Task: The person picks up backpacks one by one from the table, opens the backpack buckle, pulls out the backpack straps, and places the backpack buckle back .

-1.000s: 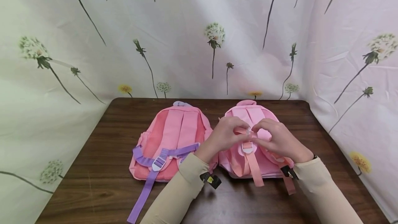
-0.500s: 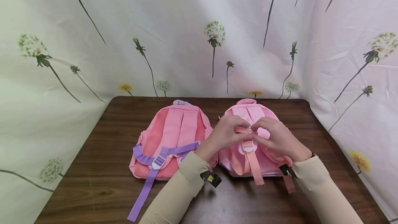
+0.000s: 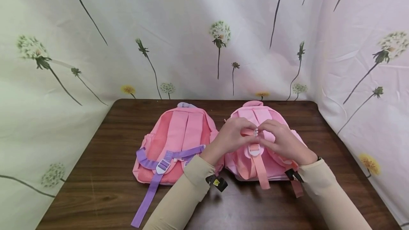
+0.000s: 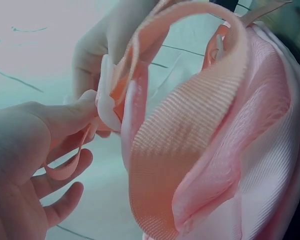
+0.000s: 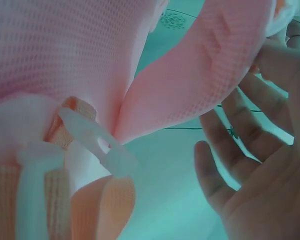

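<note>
In the head view, both hands meet in front of the upright pink backpack [image 3: 272, 115] on the right. My left hand [image 3: 230, 136] pinches a small clear-white buckle [image 3: 256, 132] on a peach strap between thumb and finger. From the other side my right hand [image 3: 284, 141] pinches at the same buckle, its fingertips nearly touching the left's. Below hangs a white strap adjuster [image 3: 254, 149] with a loose peach webbing tail [image 3: 262, 173]. In the left wrist view, a looped peach strap [image 4: 190, 115] stands before the bag. The right wrist view shows a pink shoulder strap [image 5: 190, 80] by the right fingers; the buckle is mostly hidden.
A second pink backpack [image 3: 182, 127] with purple straps [image 3: 148, 198] stands to the left, close beside the first. Both are on a dark wooden table [image 3: 99, 173]. Behind, a dandelion-print cloth [image 3: 191, 45] hangs as a wall.
The hands have drawn slightly closer together at the buckle, the right one shifting a little left. Both backpacks stay in place; the view has tilted slightly.
</note>
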The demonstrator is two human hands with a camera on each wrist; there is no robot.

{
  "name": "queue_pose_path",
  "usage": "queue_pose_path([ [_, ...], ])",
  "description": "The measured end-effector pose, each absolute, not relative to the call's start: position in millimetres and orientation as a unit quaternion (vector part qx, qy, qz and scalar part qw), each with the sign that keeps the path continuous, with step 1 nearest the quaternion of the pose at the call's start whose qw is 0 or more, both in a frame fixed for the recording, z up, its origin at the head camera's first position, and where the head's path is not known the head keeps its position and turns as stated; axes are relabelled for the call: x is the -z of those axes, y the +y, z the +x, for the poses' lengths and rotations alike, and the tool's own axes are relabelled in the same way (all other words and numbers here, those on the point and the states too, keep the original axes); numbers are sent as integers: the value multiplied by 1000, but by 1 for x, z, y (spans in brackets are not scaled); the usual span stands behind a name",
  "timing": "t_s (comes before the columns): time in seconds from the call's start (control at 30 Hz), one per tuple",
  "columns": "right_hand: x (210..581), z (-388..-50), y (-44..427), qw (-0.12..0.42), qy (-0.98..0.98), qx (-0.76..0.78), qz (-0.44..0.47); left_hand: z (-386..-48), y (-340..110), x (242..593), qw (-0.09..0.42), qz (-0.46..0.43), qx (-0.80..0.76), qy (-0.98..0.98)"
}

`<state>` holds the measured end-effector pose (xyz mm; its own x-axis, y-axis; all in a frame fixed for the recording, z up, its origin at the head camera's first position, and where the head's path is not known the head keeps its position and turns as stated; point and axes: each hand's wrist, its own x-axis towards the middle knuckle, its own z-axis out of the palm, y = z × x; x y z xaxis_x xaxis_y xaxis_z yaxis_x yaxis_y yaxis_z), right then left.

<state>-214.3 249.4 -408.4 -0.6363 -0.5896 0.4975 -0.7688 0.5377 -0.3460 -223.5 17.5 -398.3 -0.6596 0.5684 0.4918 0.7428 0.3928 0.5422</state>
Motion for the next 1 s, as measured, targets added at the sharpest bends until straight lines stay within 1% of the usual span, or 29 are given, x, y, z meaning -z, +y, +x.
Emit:
queue_pose_path([
  [0.17, 409, -215, 247, 152, -870, -270, 384, -224, 19, 398, 112, -401, 375, -828],
  [0.47, 412, -217, 245, 168, -861, -268, 397, -224, 19, 399, 102, -400, 374, -831],
  [1.0, 411, -213, 243, 150, -870, -277, 380, -222, 18, 401, 98, -406, 381, -825],
])
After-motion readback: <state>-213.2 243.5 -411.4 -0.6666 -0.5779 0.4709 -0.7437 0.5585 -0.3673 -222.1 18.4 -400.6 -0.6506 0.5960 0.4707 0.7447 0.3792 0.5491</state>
